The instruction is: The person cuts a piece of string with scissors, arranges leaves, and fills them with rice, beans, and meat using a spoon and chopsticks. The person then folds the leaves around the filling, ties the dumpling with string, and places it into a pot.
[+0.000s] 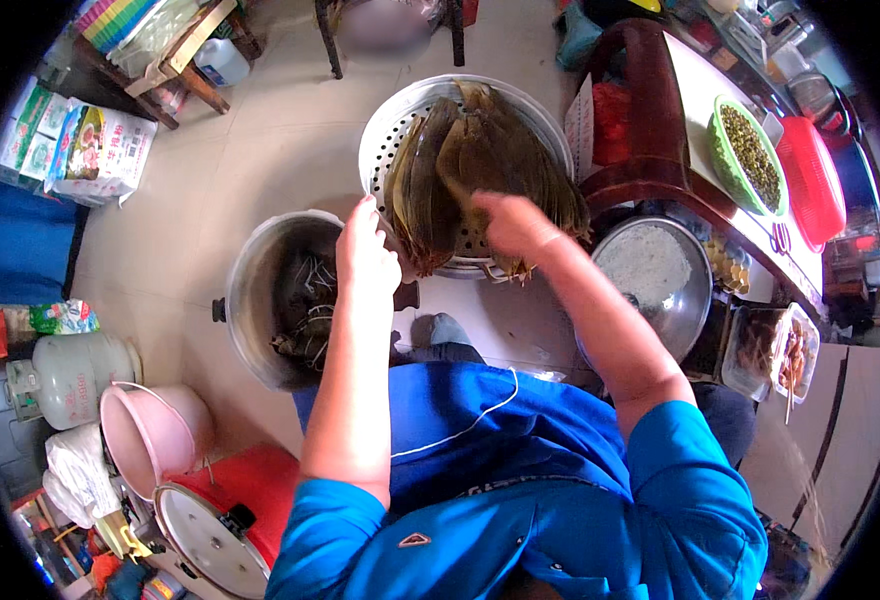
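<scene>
Closest to me is the person's blue shirt (520,500), with a thin white string (470,425) trailing across the lap. Beside the person's left side sit a pink bucket (150,435) and a round white lid (210,545) on a red stool (250,480). Both bare forearms stretch forward. The left hand (365,255) hovers over the rim of a big metal pot (250,300), its fingers drawn loosely together with nothing visibly clamped in them; the pot holds dark wrapped bundles tied with pale string (305,320). The right hand (510,225) lies palm down on the long brownish-green leaves (470,165), fingers curled onto them, though I cannot tell whether it actually grips 1. Those leaves are heaped in a white perforated steamer tray (390,130) just past the pot. To the right, a metal bowl of white rice (650,270) sits on the floor, near 2 clear boxes of meat (785,350). Farther off, the desk (705,90) carries a green bowl of beans (750,155) and a red basket (812,180).
</scene>
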A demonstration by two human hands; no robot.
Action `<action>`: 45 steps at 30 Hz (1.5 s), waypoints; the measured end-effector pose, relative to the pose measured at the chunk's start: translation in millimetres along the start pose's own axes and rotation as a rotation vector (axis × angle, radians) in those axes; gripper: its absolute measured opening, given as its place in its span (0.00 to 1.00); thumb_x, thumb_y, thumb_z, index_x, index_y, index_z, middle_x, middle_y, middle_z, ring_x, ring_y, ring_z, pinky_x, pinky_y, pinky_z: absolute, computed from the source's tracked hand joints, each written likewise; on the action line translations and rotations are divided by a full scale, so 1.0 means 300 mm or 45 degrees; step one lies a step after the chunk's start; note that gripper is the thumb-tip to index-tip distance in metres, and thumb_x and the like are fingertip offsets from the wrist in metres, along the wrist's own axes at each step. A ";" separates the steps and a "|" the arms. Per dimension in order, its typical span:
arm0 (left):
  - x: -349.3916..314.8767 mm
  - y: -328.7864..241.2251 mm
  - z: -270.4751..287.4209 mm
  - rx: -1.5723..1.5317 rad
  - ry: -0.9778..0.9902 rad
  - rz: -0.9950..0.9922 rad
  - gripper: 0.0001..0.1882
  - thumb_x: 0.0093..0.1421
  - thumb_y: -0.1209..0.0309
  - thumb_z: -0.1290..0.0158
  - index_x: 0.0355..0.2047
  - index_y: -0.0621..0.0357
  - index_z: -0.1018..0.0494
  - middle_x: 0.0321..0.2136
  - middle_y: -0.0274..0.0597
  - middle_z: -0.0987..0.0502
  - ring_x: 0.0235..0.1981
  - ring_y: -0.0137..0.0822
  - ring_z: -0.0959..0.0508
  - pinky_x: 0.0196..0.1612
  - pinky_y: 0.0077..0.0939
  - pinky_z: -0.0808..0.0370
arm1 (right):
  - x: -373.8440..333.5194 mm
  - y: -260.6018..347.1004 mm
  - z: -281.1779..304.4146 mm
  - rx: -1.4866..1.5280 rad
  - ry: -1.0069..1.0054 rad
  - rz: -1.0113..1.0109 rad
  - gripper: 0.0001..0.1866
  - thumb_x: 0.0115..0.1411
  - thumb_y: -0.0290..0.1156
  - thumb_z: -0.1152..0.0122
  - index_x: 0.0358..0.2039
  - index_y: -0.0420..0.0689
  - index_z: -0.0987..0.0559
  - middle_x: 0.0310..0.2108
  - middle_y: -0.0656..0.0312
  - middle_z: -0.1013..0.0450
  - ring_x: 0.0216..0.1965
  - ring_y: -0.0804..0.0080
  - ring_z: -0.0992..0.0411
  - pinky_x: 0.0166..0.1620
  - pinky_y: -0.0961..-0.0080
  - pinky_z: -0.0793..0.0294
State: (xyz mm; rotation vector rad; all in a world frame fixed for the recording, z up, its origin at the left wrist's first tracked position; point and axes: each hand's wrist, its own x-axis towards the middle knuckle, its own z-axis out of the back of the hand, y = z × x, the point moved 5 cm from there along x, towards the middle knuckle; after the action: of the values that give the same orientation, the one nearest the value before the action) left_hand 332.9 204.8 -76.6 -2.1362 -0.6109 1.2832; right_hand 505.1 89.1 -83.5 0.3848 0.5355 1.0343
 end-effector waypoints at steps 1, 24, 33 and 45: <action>-0.005 0.002 -0.031 -0.004 0.035 -0.012 0.38 0.56 0.54 0.53 0.64 0.46 0.52 0.66 0.47 0.63 0.67 0.46 0.67 0.62 0.51 0.74 | -0.014 -0.081 0.078 0.047 -0.247 0.062 0.26 0.47 0.20 0.54 0.50 0.41 0.29 0.46 0.47 0.30 0.45 0.52 0.29 0.50 0.67 0.30; 0.002 0.008 -0.048 -0.022 0.068 0.012 0.35 0.57 0.54 0.55 0.63 0.47 0.50 0.66 0.47 0.60 0.66 0.49 0.66 0.62 0.53 0.76 | 0.044 -0.203 -0.065 1.841 0.065 -0.401 0.22 0.53 0.14 0.59 0.51 0.31 0.38 0.47 0.51 0.35 0.43 0.60 0.31 0.45 0.60 0.22; 0.004 0.004 -0.031 -0.009 0.060 -0.011 0.35 0.57 0.54 0.54 0.63 0.48 0.49 0.66 0.48 0.60 0.66 0.49 0.67 0.62 0.53 0.75 | -0.010 -0.268 0.059 2.042 -0.110 -0.422 0.19 0.56 0.15 0.59 0.49 0.35 0.38 0.48 0.52 0.35 0.46 0.58 0.32 0.44 0.63 0.22; 0.015 0.036 -0.085 -0.196 0.384 0.028 0.33 0.59 0.57 0.56 0.62 0.58 0.50 0.62 0.51 0.49 0.61 0.51 0.46 0.62 0.45 0.51 | -0.030 -0.189 0.146 1.683 -0.525 -0.402 0.18 0.55 0.18 0.58 0.48 0.33 0.34 0.45 0.54 0.33 0.39 0.66 0.30 0.39 0.71 0.21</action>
State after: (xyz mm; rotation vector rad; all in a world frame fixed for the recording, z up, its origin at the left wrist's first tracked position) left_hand 358.7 193.6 -77.0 -2.4073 -0.5739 0.9222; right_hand 567.0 52.6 -76.7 1.5780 0.8167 0.1440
